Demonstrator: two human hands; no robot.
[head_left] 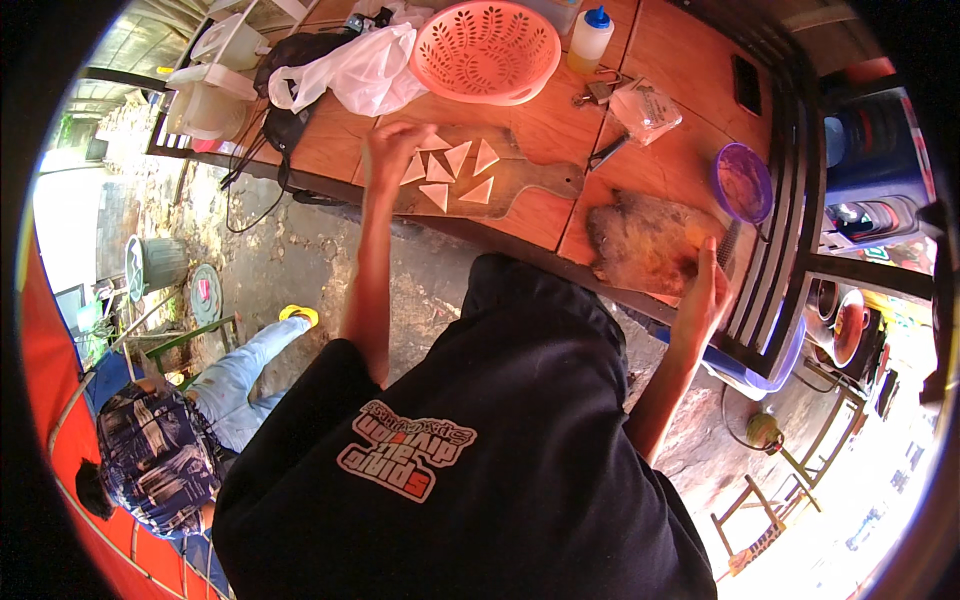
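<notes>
My left hand (390, 155) is over the left end of a wooden cutting board (541, 178) with a handle. Its fingers are bent together beside several pale triangular pieces (440, 170); whatever it may pinch is too small to tell. My right hand (707, 293) lies at the right edge of a second, stained board (640, 240), its fingers stretched. A dark, narrow, ridged thing (731, 243) shows next to those fingers; I cannot tell whether they touch it.
At the back sit a coral plastic basket (486, 50), a white plastic bag (365, 75) and a squeeze bottle (591, 40) with a blue cap. A purple bowl (742, 182), a knife (607, 152), a clear packet (645, 110) and a phone (747, 84) are at the right. Another person (165, 445) is at the lower left.
</notes>
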